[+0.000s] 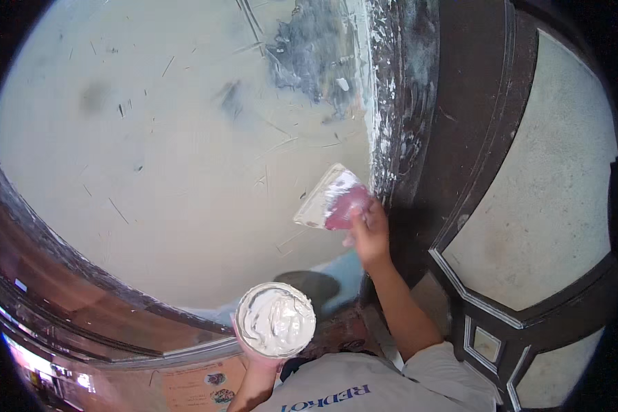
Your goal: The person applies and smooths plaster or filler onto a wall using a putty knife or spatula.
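Note:
My right hand (369, 235) grips a red putty knife (345, 207) with a wide blade smeared in white paste, held in front of the pale, scratched wall panel (151, 172) near its right edge. At the bottom middle, my left hand (261, 356) supports a round tub of white putty (279, 317) from underneath, its fingers mostly hidden behind it. The panel has a patchy blue-grey area (309, 62) near the top, and a dark, worn border (398, 103) flecked with white runs down its right side.
Dark moulded woodwork (460, 137) with inset light panels (522, 178) fills the right side. A curved dark trim (69, 254) bounds the panel at the lower left. Below it are an orange printed sheet (185, 384) and bright reflections.

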